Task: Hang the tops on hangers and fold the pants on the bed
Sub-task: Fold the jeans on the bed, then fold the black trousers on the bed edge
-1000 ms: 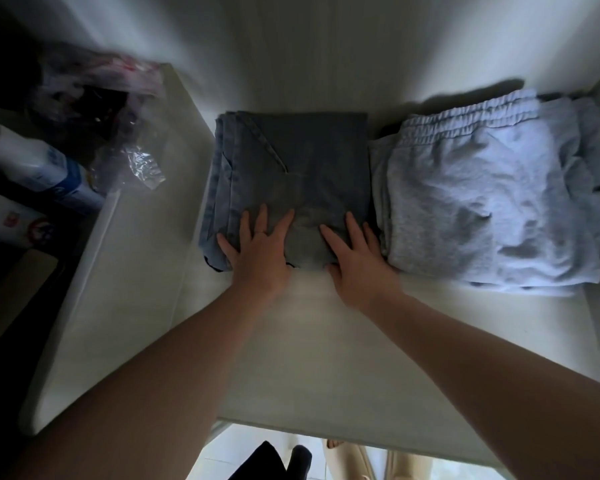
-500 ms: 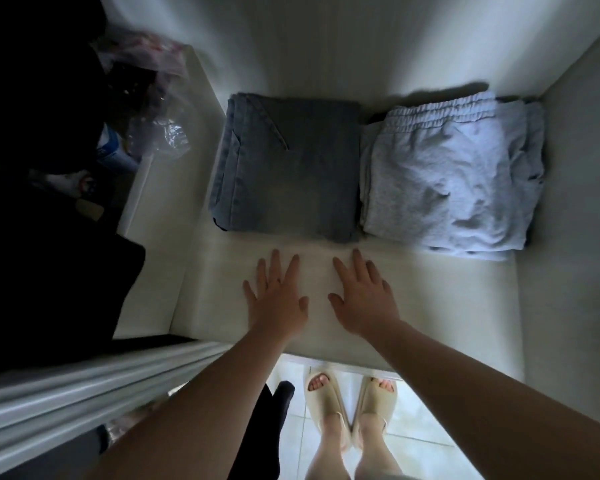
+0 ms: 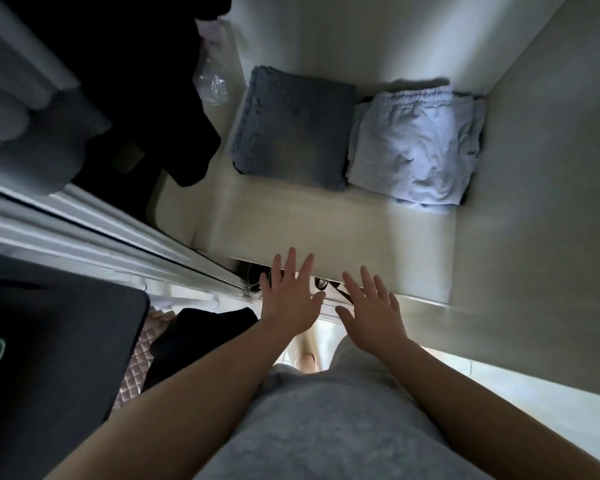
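Denim pants (image 3: 293, 129), blue-grey and folded into a flat square, lie on a pale wardrobe shelf (image 3: 309, 230) at about 12 o'clock in the view. Light grey sweatpants (image 3: 413, 147) are folded beside them at 1 o'clock, the two stacks touching side to side. The sweatpants (elastic waistband turned to the back) sit close against the wardrobe's side wall (image 3: 534, 168). Down at 6 o'clock from the stacks, well apart from them, both hands hover by the shelf's front edge. The left hand (image 3: 290, 299) and the right hand (image 3: 371, 310) are each spread, palm down, fingers straight, and hold nothing; whether they touch the edge cannot be told. A dark garment (image 3: 146, 81) hangs at 10 o'clock, with crumpled clear plastic (image 3: 212, 84) just behind it. White door rails (image 3: 101, 237) run across 9 o'clock.
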Available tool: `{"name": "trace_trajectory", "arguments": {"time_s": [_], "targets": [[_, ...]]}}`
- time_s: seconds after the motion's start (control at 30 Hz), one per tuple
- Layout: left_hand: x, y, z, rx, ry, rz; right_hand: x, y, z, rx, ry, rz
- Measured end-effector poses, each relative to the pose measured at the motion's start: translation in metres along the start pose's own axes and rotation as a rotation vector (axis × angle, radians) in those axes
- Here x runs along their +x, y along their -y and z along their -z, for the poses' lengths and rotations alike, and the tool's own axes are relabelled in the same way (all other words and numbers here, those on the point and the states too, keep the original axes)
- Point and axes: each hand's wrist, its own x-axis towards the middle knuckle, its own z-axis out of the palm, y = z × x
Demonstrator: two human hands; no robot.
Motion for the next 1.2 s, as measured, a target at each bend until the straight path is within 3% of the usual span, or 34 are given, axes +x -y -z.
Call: {"name": "trace_trajectory", "arguments": {"time_s": [0.23, 0.37, 0.5, 0.73, 0.97, 1.2], "targets": [[-0.073, 0.004, 0.011, -0.003, -0.225, -0.088, -0.055, -0.004, 0.026, 0.184, -0.065, 0.208], [-0.125, 0.001, -0.001, -0.256, -0.389, -0.099, -0.084, -0.003, 0.031, 0.226, -0.032, 0.398], [-0.191, -0.011, -0.032, -0.490, -0.578, 0.011, -0.119, 0.002, 0.035, 0.304, 0.066, 0.542], [-0.304, -0.018, -0.106, -0.694, -0.699, 0.360, -0.176, 0.029, 0.011, 0.305, 0.257, 0.800], [-0.404, -0.003, -0.153, -0.851, -0.881, 0.855, -0.228, 0.062, -0.017, 0.262, 0.466, 0.929], [-0.468, 0.042, -0.178, -1.209, -1.198, 1.260, -0.255, 0.112, -0.023, 0.216, 0.474, 1.108]]}}
